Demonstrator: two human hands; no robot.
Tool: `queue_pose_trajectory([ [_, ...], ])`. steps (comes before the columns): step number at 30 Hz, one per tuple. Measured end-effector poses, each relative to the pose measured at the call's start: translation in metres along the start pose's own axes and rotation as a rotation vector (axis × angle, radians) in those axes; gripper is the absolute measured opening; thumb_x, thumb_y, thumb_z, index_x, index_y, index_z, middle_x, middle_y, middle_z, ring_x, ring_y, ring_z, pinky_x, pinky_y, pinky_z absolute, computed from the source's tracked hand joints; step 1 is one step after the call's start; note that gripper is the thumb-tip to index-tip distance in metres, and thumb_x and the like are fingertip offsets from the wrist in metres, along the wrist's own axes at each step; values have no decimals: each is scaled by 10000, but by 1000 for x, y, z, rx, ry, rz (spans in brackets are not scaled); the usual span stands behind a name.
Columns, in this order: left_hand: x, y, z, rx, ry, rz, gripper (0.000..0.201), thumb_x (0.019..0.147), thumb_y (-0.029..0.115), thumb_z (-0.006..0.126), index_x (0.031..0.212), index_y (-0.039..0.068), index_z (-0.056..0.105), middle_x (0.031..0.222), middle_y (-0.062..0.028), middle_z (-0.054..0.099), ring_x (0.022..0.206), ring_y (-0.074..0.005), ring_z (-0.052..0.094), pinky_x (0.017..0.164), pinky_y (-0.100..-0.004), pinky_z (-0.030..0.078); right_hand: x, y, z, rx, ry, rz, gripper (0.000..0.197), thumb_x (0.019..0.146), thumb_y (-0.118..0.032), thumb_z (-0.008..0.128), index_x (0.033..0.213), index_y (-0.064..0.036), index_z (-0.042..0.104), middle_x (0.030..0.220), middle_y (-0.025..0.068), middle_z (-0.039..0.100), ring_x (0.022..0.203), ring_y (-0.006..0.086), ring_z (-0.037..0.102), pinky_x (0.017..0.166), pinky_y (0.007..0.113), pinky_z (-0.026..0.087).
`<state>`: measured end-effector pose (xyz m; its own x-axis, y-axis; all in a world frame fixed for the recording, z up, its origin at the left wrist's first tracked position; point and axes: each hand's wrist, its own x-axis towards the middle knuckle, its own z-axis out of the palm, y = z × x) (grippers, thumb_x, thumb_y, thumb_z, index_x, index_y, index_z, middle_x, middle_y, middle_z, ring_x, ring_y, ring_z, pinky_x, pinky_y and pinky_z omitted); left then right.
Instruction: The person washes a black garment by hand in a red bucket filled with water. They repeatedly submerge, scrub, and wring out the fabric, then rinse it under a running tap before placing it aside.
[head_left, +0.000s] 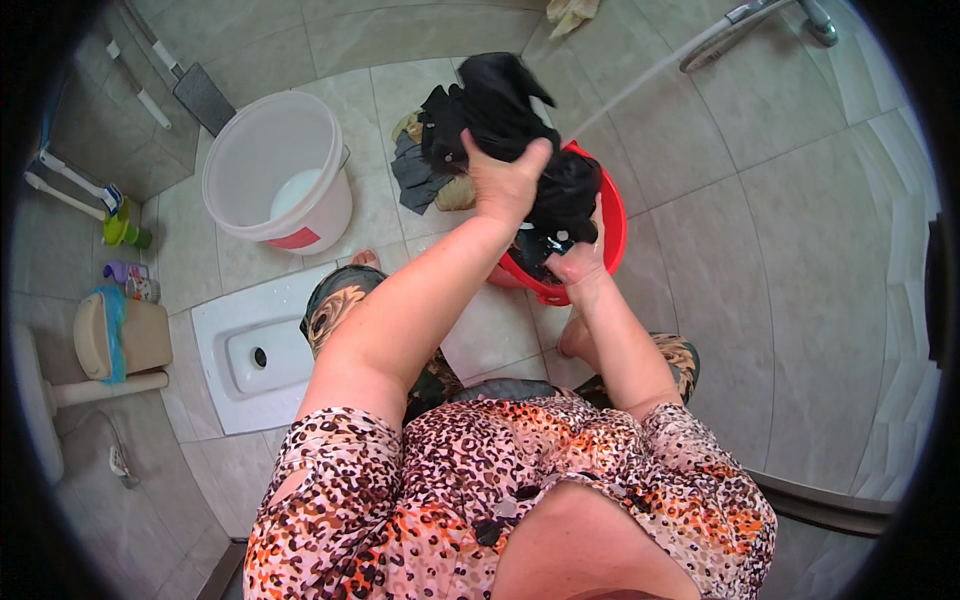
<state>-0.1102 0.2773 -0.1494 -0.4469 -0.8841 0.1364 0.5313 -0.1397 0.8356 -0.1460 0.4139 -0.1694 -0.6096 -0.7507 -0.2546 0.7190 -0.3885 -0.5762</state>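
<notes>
A wet black garment (497,100) is bunched up over a red basin (617,232). My left hand (503,180) grips it from the near side, thumb and fingers pressed into the cloth, above the basin's left edge. Inside the basin's near part, my right hand (580,264) is closed around a lower fold of the black cloth; some of its fingers are hidden by the fabric. Dark water shows beneath the cloth. Left of the basin, a pile of grey and tan clothes (420,178) lies on the tiles, partly covered by the black garment.
A white bucket (335,205) with a little whitish liquid stands left of the clothes. Nearer is a squat toilet (215,350). A thin stream of water (650,80) slants from the tap (820,28) toward the basin. Brushes (85,185) and a beige bin (145,335) line the left wall.
</notes>
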Motion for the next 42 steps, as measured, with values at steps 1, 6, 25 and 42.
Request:
queue_pose_trajectory([
  [1,-10,16,1,42,-101,6,740,661,193,796,1238,-33,392,1104,-120,591,985,-230,578,898,-342,455,-1,-6,2,-67,-53,-55,548,957,-513,397,1338,-135,504,1329,70,536,1222,280,498,1059,460,379],
  [6,-54,27,-2,347,-574,490,902,597,212,839,1327,10,348,1200,-189,568,1102,-350,579,983,-411,440,21,-46,-70,-30,-261,30,422,992,-293,449,1356,-80,461,1352,80,502,1222,202,489,1066,359,375],
  [25,-109,24,18,490,-767,1257,358,740,235,553,1071,120,485,878,-141,545,796,-289,588,886,-454,474,19,-72,71,-1399,-165,942,273,768,-310,628,871,-60,667,802,44,643,714,161,590,701,308,467],
  [42,-97,-34,2,643,-834,1274,278,739,212,547,998,113,529,844,-129,583,857,-315,614,906,-461,481,62,-36,50,-1970,-275,773,339,737,-320,669,863,-6,697,815,97,672,745,202,600,756,343,476],
])
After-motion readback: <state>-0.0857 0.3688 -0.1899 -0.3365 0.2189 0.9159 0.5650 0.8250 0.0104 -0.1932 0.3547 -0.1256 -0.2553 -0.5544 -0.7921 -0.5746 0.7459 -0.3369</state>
